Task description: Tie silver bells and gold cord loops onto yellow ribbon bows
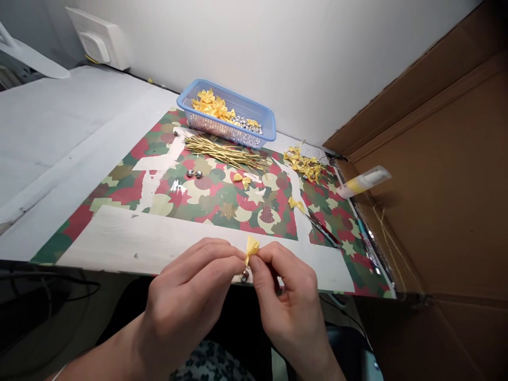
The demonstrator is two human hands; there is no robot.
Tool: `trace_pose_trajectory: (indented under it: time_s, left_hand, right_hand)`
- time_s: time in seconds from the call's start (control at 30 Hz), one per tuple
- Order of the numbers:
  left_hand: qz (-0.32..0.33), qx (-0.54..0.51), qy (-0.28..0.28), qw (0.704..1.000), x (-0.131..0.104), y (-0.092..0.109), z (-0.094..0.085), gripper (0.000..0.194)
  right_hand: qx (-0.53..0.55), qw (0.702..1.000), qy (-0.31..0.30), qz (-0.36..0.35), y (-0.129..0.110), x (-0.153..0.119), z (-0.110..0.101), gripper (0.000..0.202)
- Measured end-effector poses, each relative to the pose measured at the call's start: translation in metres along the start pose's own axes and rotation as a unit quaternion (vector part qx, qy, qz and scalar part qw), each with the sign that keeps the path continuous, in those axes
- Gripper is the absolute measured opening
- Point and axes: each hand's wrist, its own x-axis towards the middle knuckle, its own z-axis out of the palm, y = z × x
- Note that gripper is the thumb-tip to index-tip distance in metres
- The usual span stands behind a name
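Note:
A small yellow ribbon bow (251, 246) is pinched between the fingertips of both hands, close to the table's front edge. My left hand (194, 286) grips it from the left with its fingers pressed together. From the other side, my right hand (283, 286) holds it between thumb and index finger. Just under the bow hangs a small silver bell (245, 275); how it is attached is hidden by the fingers. Farther back lie a loose yellow bow (242, 180) and two silver bells (194, 173). Another bow (296, 205) rests right of centre.
A blue basket (186, 100) by the wall holds yellow bows and silver bells. Gold twist ties (226, 152) lie before it. At right are a pile of bows (305, 164), scissors (323, 230), a clear tube (364, 182), a pen (367, 241) and a cardboard wall (444, 159).

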Motion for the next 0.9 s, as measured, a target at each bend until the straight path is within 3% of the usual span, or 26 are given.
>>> trace_pose_trajectory:
  time_s: [0.17,0.27,0.37,0.47,0.53,0.67,0.77,0.9]
  left_hand:
    - [-0.014,0.01,0.005,1.0,0.002,-0.009,-0.001,0.045]
    - [-0.118,-0.036,0.037,0.992,0.007,-0.011,-0.004,0.033]
    - [-0.247,-0.159,0.023,0.956,0.012,-0.009,-0.006,0.026]
    - [-0.293,-0.229,0.004,0.928,0.014,-0.006,-0.006,0.022]
    - [-0.271,-0.224,0.021,0.936,0.013,-0.005,-0.004,0.024]
    - [-0.163,-0.147,0.047,0.975,0.008,-0.004,-0.002,0.031]
    - [-0.096,-0.098,0.033,0.99,0.005,-0.006,-0.003,0.033]
    - [-0.057,-0.068,0.015,0.996,0.002,-0.011,-0.005,0.029]
  right_hand:
    - [-0.078,0.994,0.038,-0.069,0.0,-0.004,-0.007,0.021]
    - [-0.088,0.989,0.071,-0.097,-0.004,-0.008,-0.013,0.02]
    - [-0.09,0.987,0.086,-0.103,-0.013,-0.011,-0.015,0.023]
    - [-0.094,0.986,0.093,-0.097,-0.02,-0.013,-0.013,0.028]
    - [-0.103,0.984,0.095,-0.107,-0.022,-0.013,-0.012,0.028]
    - [-0.127,0.982,0.078,-0.115,-0.023,-0.012,-0.013,0.028]
    - [-0.134,0.978,0.092,-0.134,-0.021,-0.01,-0.011,0.027]
    - [-0.134,0.971,0.12,-0.157,-0.019,-0.008,-0.008,0.028]
